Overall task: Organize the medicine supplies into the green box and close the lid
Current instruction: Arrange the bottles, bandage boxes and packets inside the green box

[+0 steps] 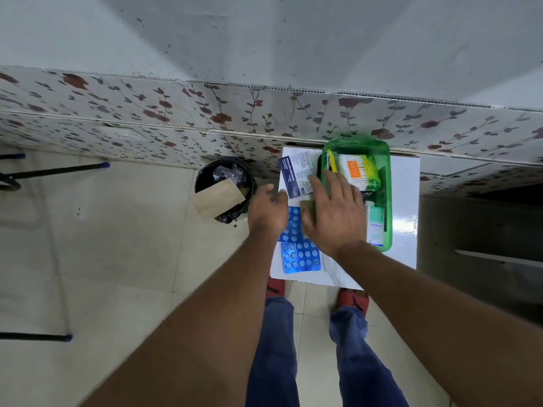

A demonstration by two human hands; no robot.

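A green see-through box (385,201) stands open on a small white table (405,207). Inside it lie a pack of cotton buds (357,171) and a white tube carton (375,227). Left of the box lies a blue-and-white medicine carton (295,176). Two blue blister strips (299,257) rest near the table's front left. My right hand (335,214) hovers with fingers spread over a small olive-tan item (307,205) beside the box. My left hand (267,212) is open above the upper blister strip, holding nothing.
A black waste bin (224,190) with a brown paper bag sits on the tiled floor left of the table. A flower-patterned wall panel (176,118) runs behind. Dark metal legs (35,337) stand at far left. My feet are under the table's front edge.
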